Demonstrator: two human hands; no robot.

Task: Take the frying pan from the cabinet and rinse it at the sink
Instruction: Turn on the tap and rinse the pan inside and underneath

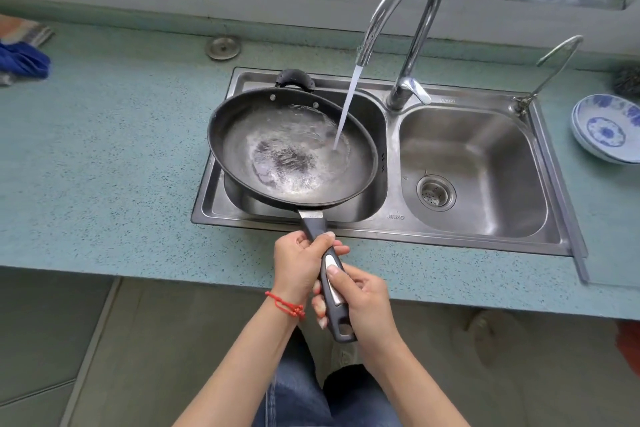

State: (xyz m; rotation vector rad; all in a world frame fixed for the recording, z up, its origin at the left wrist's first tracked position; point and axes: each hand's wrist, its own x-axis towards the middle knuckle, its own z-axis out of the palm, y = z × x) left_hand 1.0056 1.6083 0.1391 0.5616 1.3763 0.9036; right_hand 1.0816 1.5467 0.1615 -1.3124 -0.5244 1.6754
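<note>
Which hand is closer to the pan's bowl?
Left. The left hand grips the handle just below the frying pan; the right hand holds the handle's far end.

Both hands grip the long handle (pixel 330 274) of a black frying pan (pixel 292 149), the left hand (pixel 299 263) nearer the pan, the right hand (pixel 363 302) behind it. The pan hangs over the left basin of a steel double sink (pixel 478 232). Water (pixel 348 107) from the curved faucet (pixel 412 21) streams into the pan. Blue-patterned bowls (pixel 606 128) sit on the speckled counter (pixel 121 149).
</note>
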